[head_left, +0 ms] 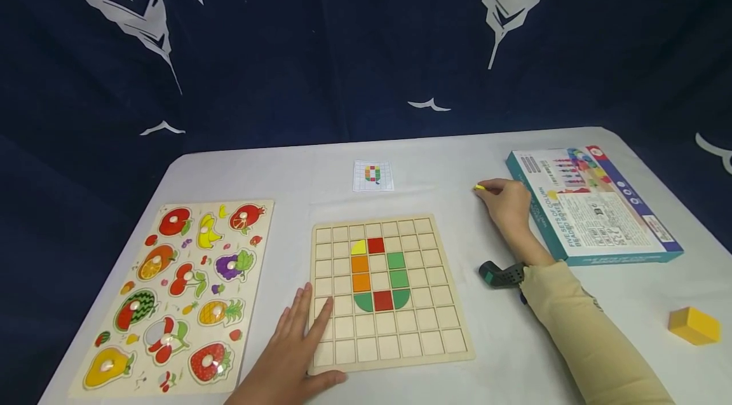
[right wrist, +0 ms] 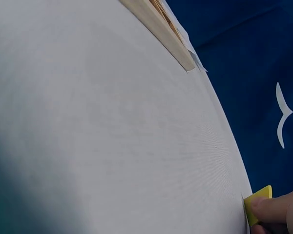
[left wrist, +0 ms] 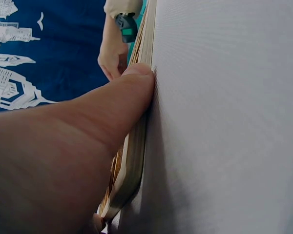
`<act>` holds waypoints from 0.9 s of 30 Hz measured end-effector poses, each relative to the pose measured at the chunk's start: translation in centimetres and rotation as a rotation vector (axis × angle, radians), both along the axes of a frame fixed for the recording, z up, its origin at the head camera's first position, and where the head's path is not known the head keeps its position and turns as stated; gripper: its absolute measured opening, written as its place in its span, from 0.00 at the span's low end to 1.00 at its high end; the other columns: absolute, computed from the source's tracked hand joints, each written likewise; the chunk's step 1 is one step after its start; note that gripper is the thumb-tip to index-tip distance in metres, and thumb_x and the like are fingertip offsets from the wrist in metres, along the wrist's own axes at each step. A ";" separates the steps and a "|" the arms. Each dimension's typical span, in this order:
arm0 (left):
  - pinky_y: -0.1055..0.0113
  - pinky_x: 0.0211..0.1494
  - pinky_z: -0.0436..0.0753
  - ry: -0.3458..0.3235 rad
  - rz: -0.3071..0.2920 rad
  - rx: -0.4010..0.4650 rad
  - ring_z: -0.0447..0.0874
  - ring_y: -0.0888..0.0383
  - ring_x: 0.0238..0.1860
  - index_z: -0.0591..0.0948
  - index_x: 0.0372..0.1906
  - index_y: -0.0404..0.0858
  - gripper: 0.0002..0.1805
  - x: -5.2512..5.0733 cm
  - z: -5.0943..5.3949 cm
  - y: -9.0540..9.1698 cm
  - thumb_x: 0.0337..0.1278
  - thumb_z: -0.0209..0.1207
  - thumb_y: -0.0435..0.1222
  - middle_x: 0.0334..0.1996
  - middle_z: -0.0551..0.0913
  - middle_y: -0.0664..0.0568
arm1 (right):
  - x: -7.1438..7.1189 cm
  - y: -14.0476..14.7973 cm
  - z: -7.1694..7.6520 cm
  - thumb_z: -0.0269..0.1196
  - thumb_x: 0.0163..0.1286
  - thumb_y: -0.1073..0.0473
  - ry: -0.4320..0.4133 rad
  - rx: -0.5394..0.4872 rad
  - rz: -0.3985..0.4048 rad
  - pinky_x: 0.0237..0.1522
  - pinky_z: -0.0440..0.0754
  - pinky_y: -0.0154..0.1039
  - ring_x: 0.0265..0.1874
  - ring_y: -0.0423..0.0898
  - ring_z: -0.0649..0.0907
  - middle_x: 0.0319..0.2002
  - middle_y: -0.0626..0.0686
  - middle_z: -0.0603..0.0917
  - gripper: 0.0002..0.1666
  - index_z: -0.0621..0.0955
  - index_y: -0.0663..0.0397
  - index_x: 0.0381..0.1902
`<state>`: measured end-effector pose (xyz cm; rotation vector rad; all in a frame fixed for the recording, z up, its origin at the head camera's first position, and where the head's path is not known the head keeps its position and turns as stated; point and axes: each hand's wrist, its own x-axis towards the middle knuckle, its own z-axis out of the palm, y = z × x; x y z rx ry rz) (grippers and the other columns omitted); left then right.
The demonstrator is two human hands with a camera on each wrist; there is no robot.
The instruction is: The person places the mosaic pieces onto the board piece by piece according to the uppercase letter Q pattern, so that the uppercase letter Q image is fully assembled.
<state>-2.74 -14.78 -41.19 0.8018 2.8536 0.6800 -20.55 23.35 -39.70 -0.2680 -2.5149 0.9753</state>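
Note:
My left hand (head_left: 288, 351) lies with fingers spread at the lower left corner of a wooden grid board (head_left: 420, 316). In the left wrist view, its thumb (left wrist: 122, 95) touches the board's edge. Coloured tiles sit in the grid as a ring: a yellow rounded tile (head_left: 358, 248), red tiles (head_left: 375, 245), orange tiles (head_left: 360, 264) and green tiles (head_left: 396, 260); the upper right corner cell of the ring is bare. Right of the board, my right hand (head_left: 509, 205) pinches a small yellow tile (right wrist: 262, 193) just at the white tabletop. The tile's full shape is hidden by the fingers.
Behind the board lies a small pattern card (head_left: 373, 185). A fruit puzzle board (head_left: 194, 252) is at left. A blue-edged game box (head_left: 595, 201) lies beside my right hand, and a yellow block (head_left: 694, 326) stands at far right. A dark patterned cloth hangs behind the table.

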 end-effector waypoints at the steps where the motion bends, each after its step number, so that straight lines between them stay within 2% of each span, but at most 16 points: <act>1: 0.70 0.65 0.26 0.004 0.000 0.000 0.34 0.43 0.71 0.53 0.73 0.38 0.55 0.0 0.0 0.0 0.45 0.58 0.65 0.72 0.36 0.36 | 0.0 0.0 0.0 0.65 0.60 0.69 -0.005 -0.004 -0.001 0.37 0.70 0.43 0.36 0.57 0.80 0.36 0.65 0.83 0.08 0.84 0.69 0.37; 8: 0.71 0.65 0.26 0.013 0.000 0.015 0.35 0.43 0.71 0.53 0.73 0.38 0.55 0.1 0.1 0.0 0.45 0.59 0.64 0.72 0.37 0.36 | -0.1 0.2 0.0 0.63 0.61 0.69 -0.004 -0.043 -0.006 0.43 0.71 0.48 0.40 0.58 0.80 0.38 0.65 0.83 0.09 0.83 0.70 0.39; 11: 0.71 0.65 0.26 0.024 -0.004 0.016 0.36 0.43 0.71 0.53 0.73 0.38 0.55 0.1 0.2 0.0 0.45 0.59 0.64 0.72 0.37 0.36 | 0.0 0.3 0.1 0.63 0.62 0.68 -0.019 -0.073 -0.011 0.42 0.72 0.45 0.41 0.57 0.80 0.40 0.64 0.83 0.10 0.83 0.68 0.40; 14: 0.70 0.66 0.27 0.020 -0.005 0.018 0.36 0.43 0.71 0.53 0.73 0.38 0.55 0.2 0.2 -0.1 0.45 0.59 0.64 0.72 0.38 0.36 | 0.1 0.4 0.3 0.63 0.63 0.65 -0.041 -0.091 -0.015 0.36 0.73 0.36 0.40 0.54 0.81 0.41 0.63 0.83 0.11 0.83 0.66 0.42; 18: 0.55 0.69 0.38 0.005 -0.004 0.021 0.35 0.43 0.71 0.53 0.73 0.39 0.54 0.2 0.4 0.0 0.46 0.57 0.64 0.72 0.37 0.37 | 0.1 0.3 0.5 0.63 0.63 0.64 -0.059 -0.114 0.005 0.27 0.71 0.25 0.35 0.50 0.80 0.41 0.62 0.83 0.12 0.83 0.65 0.43; 21: 0.45 0.66 0.47 0.001 -0.008 0.016 0.35 0.42 0.71 0.52 0.73 0.39 0.54 0.2 0.5 0.0 0.47 0.57 0.64 0.72 0.37 0.36 | 0.3 -0.1 0.7 0.63 0.63 0.65 -0.077 -0.143 0.039 0.23 0.70 0.23 0.32 0.47 0.80 0.40 0.61 0.84 0.12 0.82 0.64 0.44; 27: 0.43 0.65 0.49 0.012 -0.018 0.017 0.36 0.41 0.71 0.53 0.73 0.38 0.53 0.2 0.5 0.0 0.47 0.58 0.63 0.72 0.37 0.36 | 0.9 -1.3 1.4 0.63 0.63 0.66 -0.103 -0.193 0.137 0.23 0.72 0.25 0.32 0.47 0.81 0.38 0.61 0.84 0.13 0.82 0.65 0.46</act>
